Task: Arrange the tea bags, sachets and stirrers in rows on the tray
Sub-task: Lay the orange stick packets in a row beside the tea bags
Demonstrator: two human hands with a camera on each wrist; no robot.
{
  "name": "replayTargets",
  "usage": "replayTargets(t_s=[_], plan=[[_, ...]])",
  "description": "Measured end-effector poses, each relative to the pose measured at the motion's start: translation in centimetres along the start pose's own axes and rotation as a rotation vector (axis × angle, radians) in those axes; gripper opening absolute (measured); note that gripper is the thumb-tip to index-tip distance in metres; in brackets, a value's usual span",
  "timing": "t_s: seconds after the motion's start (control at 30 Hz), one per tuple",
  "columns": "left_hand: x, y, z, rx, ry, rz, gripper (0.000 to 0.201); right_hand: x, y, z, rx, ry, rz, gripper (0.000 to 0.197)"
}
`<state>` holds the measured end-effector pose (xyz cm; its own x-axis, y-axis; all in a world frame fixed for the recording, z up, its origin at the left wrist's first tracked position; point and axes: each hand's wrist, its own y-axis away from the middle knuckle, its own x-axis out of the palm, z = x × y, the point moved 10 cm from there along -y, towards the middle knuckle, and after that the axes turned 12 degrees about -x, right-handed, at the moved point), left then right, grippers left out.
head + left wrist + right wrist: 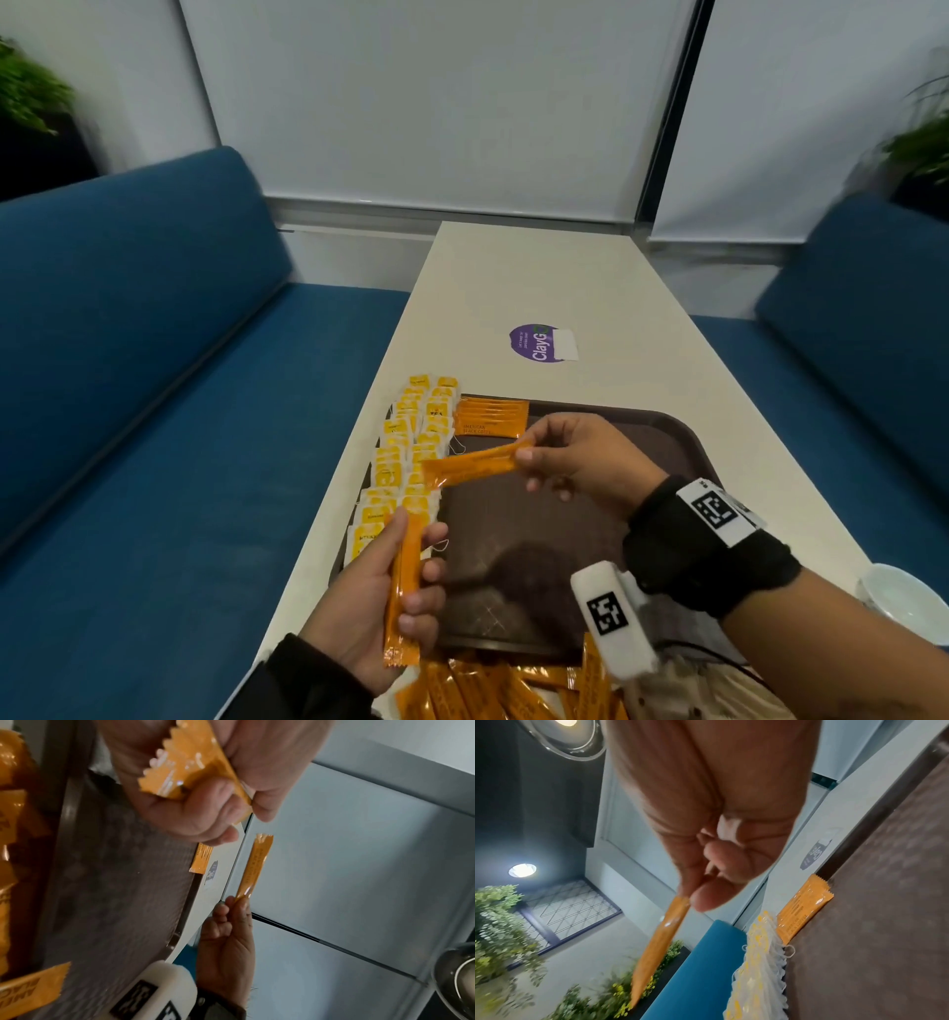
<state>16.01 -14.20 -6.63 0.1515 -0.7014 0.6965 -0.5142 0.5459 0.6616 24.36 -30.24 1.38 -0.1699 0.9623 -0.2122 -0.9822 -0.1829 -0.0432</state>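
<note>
A dark brown tray (513, 539) lies on the white table. Yellow tea bags (405, 457) overlap in two rows along its left side. Several orange sachets (490, 417) lie side by side at its far edge. My left hand (380, 591) grips a bunch of orange sachets (403, 591) upright at the tray's near left; their crimped ends (185, 766) show in the left wrist view. My right hand (575, 457) pinches one orange sachet (472, 465) by its end above the tray, pointing left; the same sachet (654, 949) hangs from my fingertips in the right wrist view.
A loose pile of orange sachets (503, 688) lies in front of the tray's near edge. A purple round sticker (539, 343) is on the table beyond the tray. A white bowl (904, 601) sits at the right. Blue sofas (128, 360) flank the table.
</note>
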Motion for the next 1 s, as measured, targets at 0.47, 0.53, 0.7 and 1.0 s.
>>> replayTargets(t_s=[0.47,0.53,0.7,1.0], plan=[[-1.7,-0.4,-0.7,-0.001,0.019,-0.027,0.04,-5.2,-7.1,-8.7,0.376,0.294,-0.214,0.012],[-1.8,-0.2,-1.0,0.022,-0.011,-0.06,0.039,-5.1,-7.2,-8.7,0.369,0.288,-0.208,0.011],[-2.2,1.4,-4.3,0.352,-0.371,-0.313,0.021,-4.3,-7.2,-4.5,0.182,0.139,-0.118,0.011],[0.8,0.8,-4.0,0.383,-0.414,-0.269,0.015,-7.2,-6.3,-5.8,0.256,0.203,-0.351,0.018]])
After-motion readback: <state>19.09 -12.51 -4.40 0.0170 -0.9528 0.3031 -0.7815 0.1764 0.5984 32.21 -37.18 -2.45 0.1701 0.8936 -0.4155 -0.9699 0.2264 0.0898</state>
